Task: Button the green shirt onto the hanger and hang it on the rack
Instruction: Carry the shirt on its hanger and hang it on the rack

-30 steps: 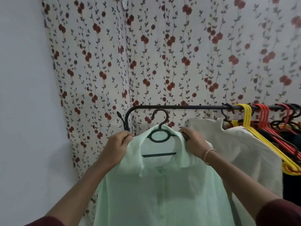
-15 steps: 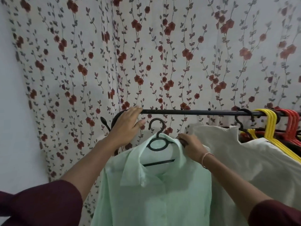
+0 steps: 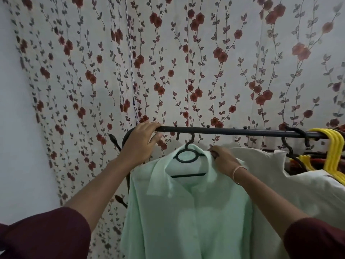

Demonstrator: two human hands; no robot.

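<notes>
Across the middle of the head view, your left hand (image 3: 142, 140) rests on the black rack rail (image 3: 233, 130) near its left end, fingers draped over the top of the bar and thumb beneath it in a loose hold rather than a tight clamp. Just right of centre, your right hand (image 3: 224, 160) is closed in a pinch grip on the collar and shoulder of the green shirt (image 3: 186, 212), right beside the black hanger (image 3: 187, 157) that carries it.

The shirt fills the lower centre of the frame, its front placket closed as far as you can see, so the buttoning looks done; the lowest buttons are out of frame. You are at the hanging step. The hanger's hook (image 3: 190, 140) sits right at the rail, just below or against it; whether it has actually caught over the bar cannot be told from this angle.

To the right, a white garment (image 3: 280, 174) hangs just beside the green shirt, with yellow hangers (image 3: 334, 152) further along at the right edge.

Your next move calls for making sure the hook is fully over the rail before the right hand lets go. Keep the left hand steadying the bar, and leave room so the white garment does not crowd the green shoulder.
</notes>
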